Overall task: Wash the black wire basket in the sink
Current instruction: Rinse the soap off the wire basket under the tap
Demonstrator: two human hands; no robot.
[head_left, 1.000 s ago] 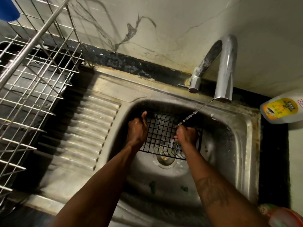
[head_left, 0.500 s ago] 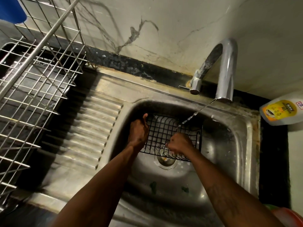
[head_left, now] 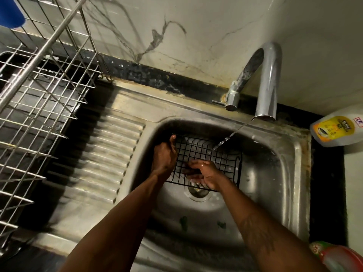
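Two grips are on the black wire basket [head_left: 222, 154], which stands tilted in the sink [head_left: 294, 154], its mesh facing up and toward the person. The left grip [head_left: 164, 158] is clamped on the basket's left edge, fingers wrapped round the frame and the thumb [head_left: 173, 137] pointing up at the far corner. The right grip [head_left: 206, 173] lies on the lower part of the mesh, just beside the left grip, its fingers [head_left: 189, 168] reaching leftward across the wires. Blur hides whether those fingers hook the wires or only press on them, so I cannot tell if this grip is apart or clamped.

Beyond the right grip and above it, a thin stream of water [head_left: 229, 136] slants down from the chrome faucet [head_left: 269, 81] onto the upper mesh. Right below the right grip sits the drain [head_left: 196, 191], partly covered by the basket's near edge. Nearer the person than both grips, a few green scraps [head_left: 183, 221] lie on the sink floor.

Left of the left grip runs the ribbed drainboard [head_left: 110, 154], and farther left a steel dish rack [head_left: 39, 95] with a blue object [head_left: 9, 14] at its far corner. Well to the right of the right grip, a yellow-labelled bottle [head_left: 337, 128] lies on the dark surface [head_left: 328, 193].
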